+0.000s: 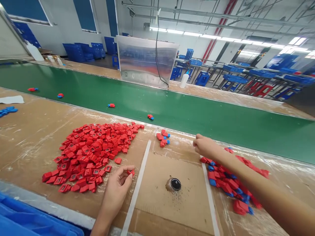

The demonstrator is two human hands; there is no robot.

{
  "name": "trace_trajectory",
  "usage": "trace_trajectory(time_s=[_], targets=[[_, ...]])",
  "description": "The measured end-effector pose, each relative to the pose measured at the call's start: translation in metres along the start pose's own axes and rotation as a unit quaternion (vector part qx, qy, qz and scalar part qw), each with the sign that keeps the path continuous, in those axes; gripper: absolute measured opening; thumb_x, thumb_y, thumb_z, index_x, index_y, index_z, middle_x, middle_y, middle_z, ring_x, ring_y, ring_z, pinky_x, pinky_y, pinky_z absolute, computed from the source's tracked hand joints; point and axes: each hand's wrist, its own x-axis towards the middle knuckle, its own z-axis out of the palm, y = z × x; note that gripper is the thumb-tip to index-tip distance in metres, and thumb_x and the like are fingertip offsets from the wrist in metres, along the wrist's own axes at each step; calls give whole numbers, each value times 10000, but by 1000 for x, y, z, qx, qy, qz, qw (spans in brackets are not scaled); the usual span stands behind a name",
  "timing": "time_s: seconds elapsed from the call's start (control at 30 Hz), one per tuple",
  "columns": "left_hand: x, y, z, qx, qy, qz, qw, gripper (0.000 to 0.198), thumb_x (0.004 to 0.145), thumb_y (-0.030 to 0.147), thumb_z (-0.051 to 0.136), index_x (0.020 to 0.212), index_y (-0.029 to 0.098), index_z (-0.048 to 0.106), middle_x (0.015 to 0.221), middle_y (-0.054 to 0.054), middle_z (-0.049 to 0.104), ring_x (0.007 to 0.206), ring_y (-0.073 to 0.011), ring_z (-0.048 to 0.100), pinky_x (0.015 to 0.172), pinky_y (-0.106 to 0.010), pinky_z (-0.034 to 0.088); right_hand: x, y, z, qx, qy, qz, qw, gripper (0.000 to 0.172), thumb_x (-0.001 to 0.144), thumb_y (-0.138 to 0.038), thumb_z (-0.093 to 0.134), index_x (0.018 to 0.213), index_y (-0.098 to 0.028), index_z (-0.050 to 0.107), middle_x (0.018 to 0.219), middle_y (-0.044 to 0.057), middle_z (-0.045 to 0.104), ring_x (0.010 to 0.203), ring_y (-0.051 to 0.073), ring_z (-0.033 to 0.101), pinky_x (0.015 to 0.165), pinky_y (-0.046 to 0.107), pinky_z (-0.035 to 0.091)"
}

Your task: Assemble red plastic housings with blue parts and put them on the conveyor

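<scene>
Between the thumb and fingertips of my left hand [117, 183] is a small red plastic piece [131, 172]. Just left of that hand spreads a large heap of red plastic pieces [91, 150], several with a small recess on top. My right hand [203, 145] is closed near the belt's edge; whatever its fingers hold, if anything, is hidden. Under and beside the right forearm lies a pile of red-and-blue pieces [225, 182], partly covered by the arm. A small group of red-and-blue pieces [162, 137] rests between the two hands, near the belt.
A round black-topped fixture [175, 184] stands on a cardboard sheet [152, 196] between white tape strips. Beyond runs a green conveyor belt [197, 108] carrying several red-and-blue pieces. A blue crate [31, 216] sits at lower left, blue parts [8, 110] at far left.
</scene>
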Motion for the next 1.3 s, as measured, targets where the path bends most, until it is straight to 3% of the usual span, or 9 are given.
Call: trace_trajectory(time_s=[0.17,0.33,0.43,0.6,0.7,0.8,0.93,1.3], targets=[[-5,-6,12,-1,-4,60,998,184,728,305,685,854,172,668,1004,-50,607,787,-153,621,706,-257,523,-52,-40,11,37,-28,-44,998,230,705,-16,591,877,-138,682,832,114,688,792,242,660,674,290,433],[-18,-9,15,-10,-25,41,999,280,760,314,685,998,169,652,827,-21,651,737,-153,616,705,-253,500,-81,-51,15,104,36,-44,993,187,801,-83,560,943,-144,665,894,102,715,825,228,657,690,297,464],[-24,-8,20,-34,-32,15,999,384,738,319,713,1078,156,638,797,-21,667,718,-156,615,703,-262,499,-93,-48,18,144,90,-44,985,191,884,-158,502,986,-169,663,934,89,710,884,230,636,778,352,477],[-32,0,36,-64,-53,50,995,303,732,313,719,999,171,704,876,-36,669,757,-157,610,734,-263,495,-106,-54,17,201,130,-66,969,213,918,-199,478,1016,-177,666,975,88,698,896,210,638,805,358,499],[-40,2,47,-96,-117,39,988,269,763,296,694,1003,174,709,892,-50,690,804,-172,626,745,-267,504,-117,-67,5,268,142,-81,949,203,921,-266,521,1050,-184,655,951,69,711,839,190,661,766,329,520],[-48,-1,55,-123,-166,14,978,288,784,292,675,1042,166,695,884,-60,707,831,-188,638,748,-279,514,-127,-81,-9,310,142,-122,932,211,929,-262,528,1088,-205,654,1004,65,701,918,194,653,819,339,506],[-54,-7,59,-125,-178,3,976,316,765,270,694,1062,166,673,916,-60,703,838,-186,648,775,-292,518,-133,-92,-18,283,125,-149,939,223,928,-214,530,1122,-211,641,1034,71,684,940,200,641,823,346,501],[-54,-6,58,-121,-213,3,969,240,785,279,687,991,157,679,902,-47,691,803,-163,622,724,-249,491,-126,-101,-15,255,113,-182,943,145,915,-207,558,1018,-184,658,947,77,683,879,193,648,776,333,514]])
